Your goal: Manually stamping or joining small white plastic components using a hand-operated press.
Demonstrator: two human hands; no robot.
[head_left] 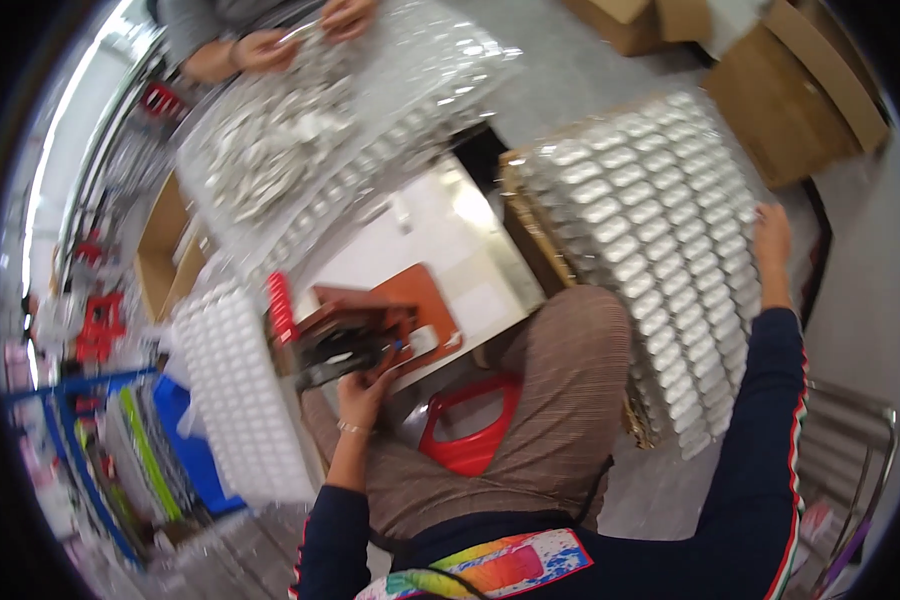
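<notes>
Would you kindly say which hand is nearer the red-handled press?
Left hand, at the red-handled press; right hand, farther off, at the edge of the plastic tray.

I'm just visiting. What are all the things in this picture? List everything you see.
Hand press: one, reddish-brown with red handle, left of centre
Plate: one, orange-red, by the press
White table: one, white, centre
Loose pieces: uncountable heap, whitish, upper left
Plastic sheeting: clear, around the heap
Oval-patterned tray: at least one, silvery white, right
Dotted tray: at least one, white, left
Cardboard boxes: at least three, brown, left, top, upper right
Probable stool: one, red, between the legs
Bin: apparently one, blue, lower left
Co-worker's hands: two, bare, top
Trousers: one pair, brown, lower centre
Sleeves: two, navy, lower edge
Left hand: one, bare, at the press
Right hand: one, bare, at the oval-patterned tray's right edge
</notes>
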